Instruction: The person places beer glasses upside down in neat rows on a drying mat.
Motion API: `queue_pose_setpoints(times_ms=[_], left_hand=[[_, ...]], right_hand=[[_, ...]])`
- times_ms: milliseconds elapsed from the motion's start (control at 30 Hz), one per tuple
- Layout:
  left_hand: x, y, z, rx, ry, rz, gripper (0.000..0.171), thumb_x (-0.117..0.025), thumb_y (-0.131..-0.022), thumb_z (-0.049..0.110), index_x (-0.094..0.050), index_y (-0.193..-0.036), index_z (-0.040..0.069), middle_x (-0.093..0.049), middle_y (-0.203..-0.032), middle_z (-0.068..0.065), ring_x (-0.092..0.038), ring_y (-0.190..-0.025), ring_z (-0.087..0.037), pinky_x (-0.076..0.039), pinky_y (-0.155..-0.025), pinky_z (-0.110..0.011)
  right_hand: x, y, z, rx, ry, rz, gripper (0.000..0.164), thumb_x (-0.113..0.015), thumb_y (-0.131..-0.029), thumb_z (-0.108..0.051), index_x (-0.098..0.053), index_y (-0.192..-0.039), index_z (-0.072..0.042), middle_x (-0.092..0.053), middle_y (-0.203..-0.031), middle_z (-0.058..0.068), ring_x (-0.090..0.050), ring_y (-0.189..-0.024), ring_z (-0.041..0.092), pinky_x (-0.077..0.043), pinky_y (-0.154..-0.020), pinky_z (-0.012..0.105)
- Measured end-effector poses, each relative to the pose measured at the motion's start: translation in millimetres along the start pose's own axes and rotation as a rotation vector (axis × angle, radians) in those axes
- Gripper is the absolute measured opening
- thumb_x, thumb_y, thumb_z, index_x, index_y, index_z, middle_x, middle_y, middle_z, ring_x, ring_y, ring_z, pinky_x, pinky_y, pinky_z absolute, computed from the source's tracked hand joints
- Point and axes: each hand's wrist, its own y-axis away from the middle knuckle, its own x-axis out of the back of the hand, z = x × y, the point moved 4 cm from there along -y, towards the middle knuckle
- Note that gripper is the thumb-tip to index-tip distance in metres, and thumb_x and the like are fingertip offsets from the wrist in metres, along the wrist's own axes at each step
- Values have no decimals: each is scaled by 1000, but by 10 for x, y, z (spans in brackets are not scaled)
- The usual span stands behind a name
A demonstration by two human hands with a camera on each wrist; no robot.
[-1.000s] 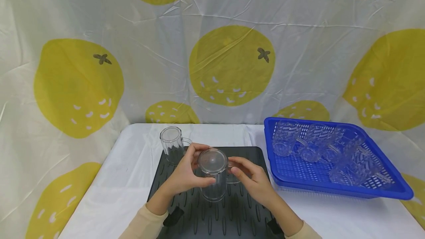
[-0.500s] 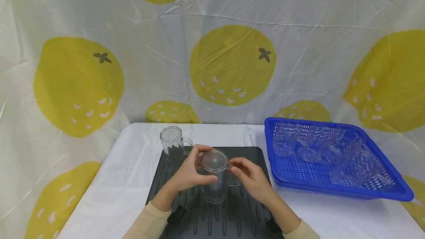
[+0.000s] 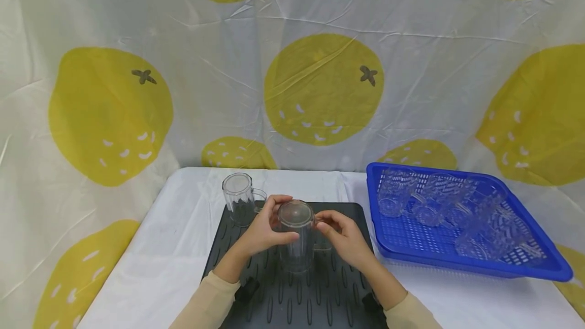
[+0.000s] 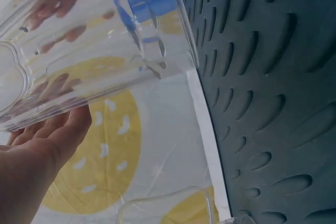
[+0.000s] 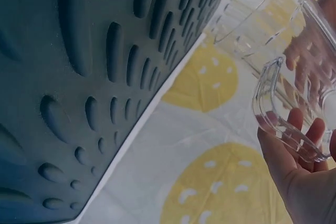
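A clear glass mug (image 3: 296, 250) is upside down in the head view, its base up and its rim close over the black ridged mat (image 3: 299, 298). My left hand (image 3: 265, 230) grips its side near the base, thumb in front and fingers behind. With thumb and fingers my right hand (image 3: 345, 240) pinches the mug's handle; the right wrist view shows that handle (image 5: 265, 95) against the fingers. Through the glass in the left wrist view, fingers appear blurred behind the mug wall (image 4: 100, 72). A second glass mug (image 3: 239, 202) stands at the mat's far left corner, handle to the right.
A blue plastic basket (image 3: 388, 248) on the right holds several clear glass mugs lying down. White cloth (image 3: 151, 248) covers the table around the mat. Behind it hangs a white curtain (image 3: 219, 85) with yellow lemon prints.
Both hands have shifted the upside-down mug slightly away from me over the mat, keeping their hold. The second mug and the basket stay put; the head view has tilted a little.
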Motion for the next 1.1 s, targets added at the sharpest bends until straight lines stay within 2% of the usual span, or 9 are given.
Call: queue_pose_setpoints(times_ms=[200, 367, 533, 800, 867, 1033, 1100], left_hand=[[76, -88, 23, -33, -16, -39, 74, -66, -78, -8, -21, -136, -4, -38, -133, -23, -48, -113, -24, -44, -90, -35], [123, -155, 85, 2, -13, -61, 71, -62, -78, -13, -19, -134, -4, -29, -141, -19, -43, -117, -24, -43, -89, -31], [119, -233, 135, 35, 62, -38, 73, -58, -76, -15, -17, -135, -4, -23, -145, -18, -41, -117, -24, -46, -82, -32], [174, -336, 40, 66, 107, -4, 74, -53, -73, -17, -15, -135, -5, -22, -144, -19, -42, -112, -28, -44, -78, -27], [188, -350, 27, 77, 108, -1, 74, -54, -73, -17, -15, -135, -5, -22, -144, -18, -42, -111, -26, -45, -76, -27], [271, -406, -158, 75, 105, 14, 74, -55, -73, -15, -16, -135, -2, -22, -144, -15, -41, -109, -23, -44, -74, -28], [313, -430, -234, 82, 102, 19, 75, -56, -74, -15, -16, -136, -2, -21, -145, -14, -38, -112, -24, -43, -74, -28]], right_hand=[[2, -139, 33, 54, -6, 11, 19, -52, -94, -7, -59, -110, -1, -63, -100, 10, -61, -94, 24, -49, -81, 29], [-6, -244, -6, 53, -24, 21, 17, -52, -92, 1, -58, -108, 4, -61, -99, 15, -60, -93, 19, -48, -81, 25], [-21, -312, -94, 57, -44, 44, 16, -52, -90, 6, -56, -105, 10, -59, -97, 22, -58, -91, 22, -47, -79, 23], [-10, -451, 220, 40, -56, 75, 17, -55, -92, -4, -57, -107, 5, -59, -99, 16, -56, -92, 18, -47, -79, 23], [-14, -463, 171, 31, -55, 74, 17, -54, -92, -2, -57, -107, 7, -58, -100, 19, -56, -92, 21, -47, -79, 22], [-42, -497, 24, 14, -63, 77, 17, -52, -91, 5, -54, -106, 13, -56, -100, 25, -54, -91, 22, -45, -79, 20], [-54, -523, 46, 16, -73, 82, 17, -52, -91, 5, -55, -106, 13, -56, -100, 25, -54, -90, 21, -45, -78, 20]])
